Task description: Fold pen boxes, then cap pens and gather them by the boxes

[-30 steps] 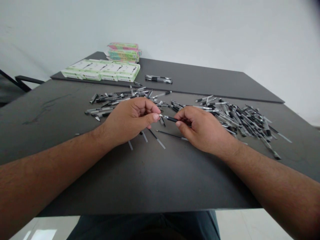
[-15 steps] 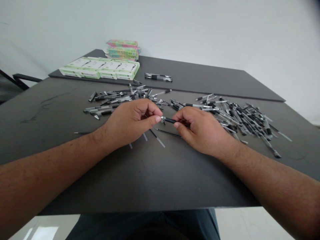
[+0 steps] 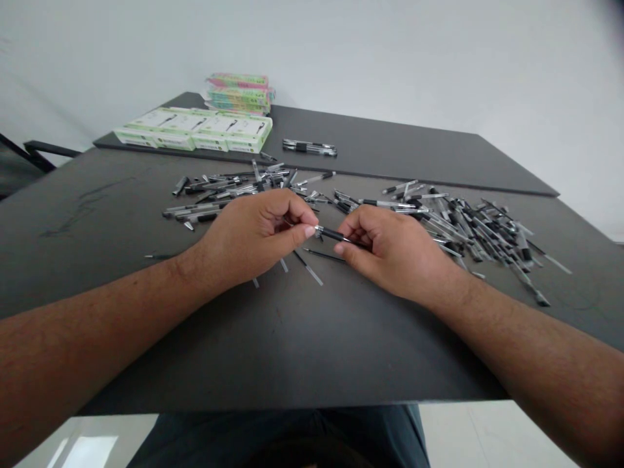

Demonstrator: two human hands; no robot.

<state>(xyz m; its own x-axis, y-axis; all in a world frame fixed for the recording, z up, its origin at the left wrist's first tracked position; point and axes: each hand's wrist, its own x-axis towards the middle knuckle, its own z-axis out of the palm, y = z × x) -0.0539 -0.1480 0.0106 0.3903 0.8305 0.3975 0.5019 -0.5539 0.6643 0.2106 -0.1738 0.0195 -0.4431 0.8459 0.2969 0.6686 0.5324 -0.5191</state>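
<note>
Between my two hands a pen (image 3: 331, 233) with a black grip lies roughly level above the table. My left hand (image 3: 273, 224) is closed, thumb and forefinger pinching the pen's silvery tip end. Closed as well, my right hand (image 3: 390, 247) has its fingers round the other part of the pen, most of which its palm hides. Beneath the hands lie loose ink refills; one refill (image 3: 308, 268) points toward me with its clear end, and another dark refill (image 3: 324, 255) runs under my right hand.
Pen parts (image 3: 229, 188) are heaped behind my left hand, and a larger pile of pen parts (image 3: 482, 234) spreads at right. Further back are a small bundle of pens (image 3: 309, 148), white-green boxes (image 3: 195, 129) and stacked colourful packets (image 3: 238, 94). A chair (image 3: 43, 153) stands at left.
Both hands keep their hold on the pen. My right fingers have shifted slightly along the pen, and the view has tilted a little.
</note>
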